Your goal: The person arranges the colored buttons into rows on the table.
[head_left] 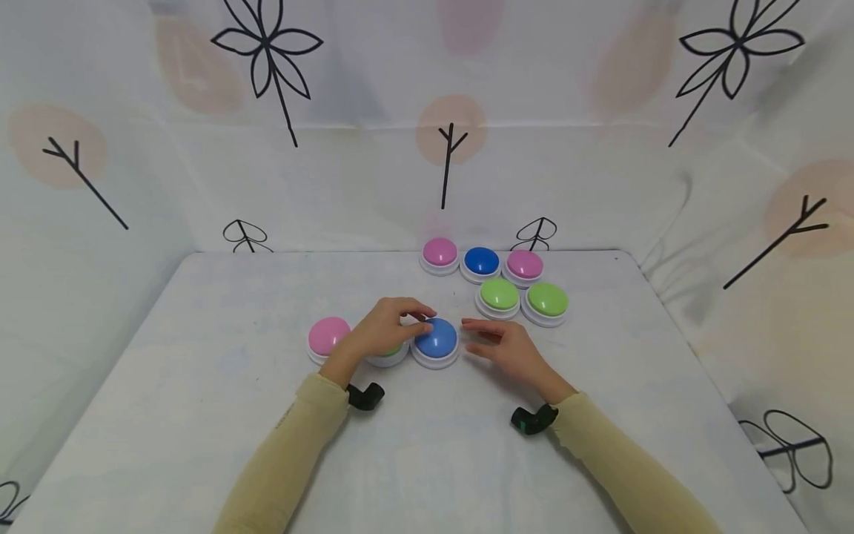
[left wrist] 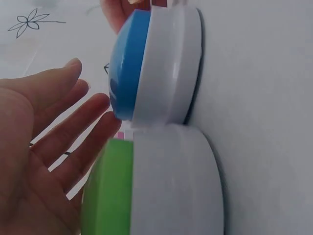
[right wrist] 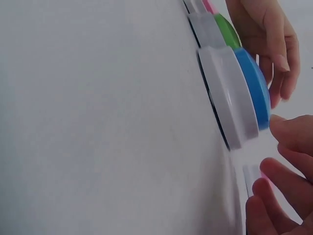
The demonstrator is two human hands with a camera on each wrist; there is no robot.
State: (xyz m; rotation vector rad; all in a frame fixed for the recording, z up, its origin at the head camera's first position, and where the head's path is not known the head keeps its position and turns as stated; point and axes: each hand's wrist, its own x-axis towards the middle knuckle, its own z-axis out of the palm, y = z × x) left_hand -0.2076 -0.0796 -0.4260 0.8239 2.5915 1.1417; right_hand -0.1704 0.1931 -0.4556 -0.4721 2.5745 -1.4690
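A light-blue push button [head_left: 437, 341] on a white round base ends a row of three on the table. A green button [left wrist: 108, 191] is beside it, mostly covered in the head view by my left hand [head_left: 385, 328]. Farther left is a pink button [head_left: 328, 336]. My left hand reaches over the green one, its loosely bent fingers close to the blue dome; whether they touch it I cannot tell. To the right of the blue button, my right hand [head_left: 510, 350] hovers with relaxed fingers, a small gap from its base in the head view. Neither hand holds anything.
Behind the hands, at the back of the white table [head_left: 200, 445], several more buttons cluster: pink [head_left: 439, 252], dark blue [head_left: 482, 260], another pink [head_left: 525, 265] and two green [head_left: 499, 294]. A patterned white cloth [head_left: 373, 185] hangs beyond the table.
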